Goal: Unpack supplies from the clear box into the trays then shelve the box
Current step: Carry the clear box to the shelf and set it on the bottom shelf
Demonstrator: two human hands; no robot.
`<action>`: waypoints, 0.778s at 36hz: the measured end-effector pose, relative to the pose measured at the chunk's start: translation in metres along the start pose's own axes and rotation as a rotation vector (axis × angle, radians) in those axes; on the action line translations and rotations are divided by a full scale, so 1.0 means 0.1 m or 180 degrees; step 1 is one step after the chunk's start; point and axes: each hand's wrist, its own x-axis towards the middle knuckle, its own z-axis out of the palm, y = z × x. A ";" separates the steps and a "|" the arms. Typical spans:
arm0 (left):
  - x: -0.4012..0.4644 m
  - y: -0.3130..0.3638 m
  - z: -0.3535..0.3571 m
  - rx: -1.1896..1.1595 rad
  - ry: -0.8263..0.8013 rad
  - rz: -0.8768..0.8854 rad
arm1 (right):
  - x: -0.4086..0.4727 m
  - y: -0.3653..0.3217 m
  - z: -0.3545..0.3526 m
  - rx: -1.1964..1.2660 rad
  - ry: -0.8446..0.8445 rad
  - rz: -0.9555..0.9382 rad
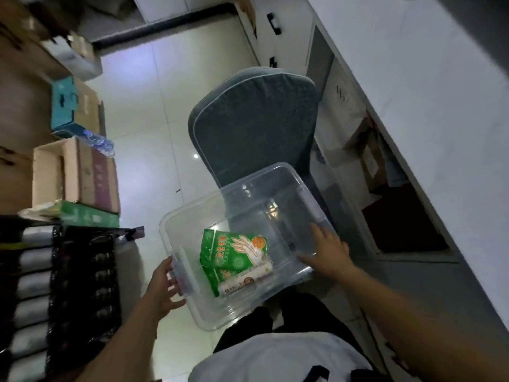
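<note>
I hold a clear plastic box [278, 194] in front of me, above the floor and partly over a grey chair. My left hand [164, 288] grips its near left edge. My right hand [327, 250] grips its right rim. Inside the box lie green packets of disposable gloves [231, 250] and a white roll [245, 281] beside them. Black trays [82, 285] with several compartments sit on the rack at the left.
A grey padded chair [253, 125] stands just beyond the box. Cardboard boxes [80, 175] and a teal box [64, 106] fill the left shelving. A white counter [429, 111] with open cabinets runs along the right. Tiled floor lies between.
</note>
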 end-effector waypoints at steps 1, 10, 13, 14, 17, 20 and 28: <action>-0.02 -0.02 -0.05 -0.0039 0.0099 -0.0043 | 0.16 -0.02 -0.06 0.0091 -0.0032 0.0026; -0.11 -0.15 -0.16 -0.0134 0.0184 -0.0245 | 1.43 -0.23 -0.43 0.2324 -0.0353 0.0907; -0.04 -0.14 -0.15 -0.0144 0.0348 -0.0207 | 1.66 -0.29 -0.50 0.2867 -0.0604 0.1052; -0.01 -0.13 -0.16 -0.0149 0.0389 -0.0214 | 1.71 -0.30 -0.52 0.2925 -0.0637 0.1070; 0.06 -0.14 -0.21 -0.0189 0.0376 -0.0247 | 1.72 -0.34 -0.63 0.3003 -0.0906 0.1201; 0.09 -0.12 -0.24 -0.0206 0.0345 -0.0221 | 1.70 -0.31 -0.66 0.2949 -0.1291 0.1164; 0.04 0.10 -0.30 0.0119 0.0230 -0.0071 | 1.36 -0.06 -0.42 0.3075 -0.0824 0.1139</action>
